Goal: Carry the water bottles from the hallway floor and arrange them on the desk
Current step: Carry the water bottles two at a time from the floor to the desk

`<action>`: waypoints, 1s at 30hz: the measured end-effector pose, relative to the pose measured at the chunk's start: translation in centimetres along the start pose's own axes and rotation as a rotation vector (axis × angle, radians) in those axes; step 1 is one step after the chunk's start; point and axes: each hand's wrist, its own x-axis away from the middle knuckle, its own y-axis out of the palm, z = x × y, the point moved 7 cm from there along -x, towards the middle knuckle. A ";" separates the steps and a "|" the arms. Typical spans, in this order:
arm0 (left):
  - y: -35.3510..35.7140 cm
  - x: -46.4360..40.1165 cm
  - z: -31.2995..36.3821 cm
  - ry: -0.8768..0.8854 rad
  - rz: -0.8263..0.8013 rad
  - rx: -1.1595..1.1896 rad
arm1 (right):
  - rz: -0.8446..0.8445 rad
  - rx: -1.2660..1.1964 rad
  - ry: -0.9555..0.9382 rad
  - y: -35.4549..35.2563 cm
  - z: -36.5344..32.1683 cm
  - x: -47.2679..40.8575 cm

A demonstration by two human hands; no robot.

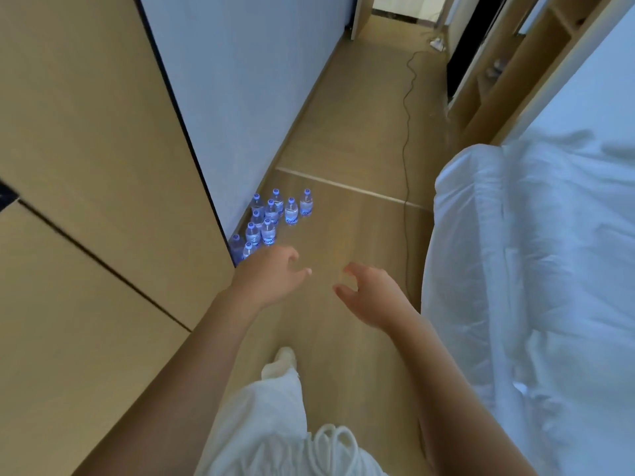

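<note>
Wood-look flooring runs up the middle of the frame, and the water bottles are standing upright on it in a tight cluster just left of centre, right against the base of the pale wall panel. Clear plastic w/ blue-ish caps and labels, roughly ten of them, tho the nearest couple are partly hidden behind the tan cabinet that fills the left side, so can't give an exact count. Both hands are out in front, lower centre. Left hand is just below the nearest bottles in the frame, not touching any, grip spread w/ fingers loosely curved, holding nothing. Right hand sits a bit further right, same deal: fingers apart and relaxed, nothing in it. White bedding takes up the right side of the frame. Thin dark cable snakes along the floor from upper centre down toward the bed edge. Bottom centre you can see white trousers and a light shoe on the floor.
</note>
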 end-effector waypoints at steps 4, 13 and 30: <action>-3.0 -8.7 0.5 -0.003 -0.047 -0.039 | -0.041 -0.006 0.033 -1.8 -0.4 -8.5; -5.3 -23.5 1.5 -0.024 -0.179 -0.071 | -0.104 -0.045 0.108 -4.8 1.7 -23.1; -3.6 -54.0 3.7 -0.315 -0.220 0.023 | -0.405 -0.053 0.022 -9.6 10.1 -55.7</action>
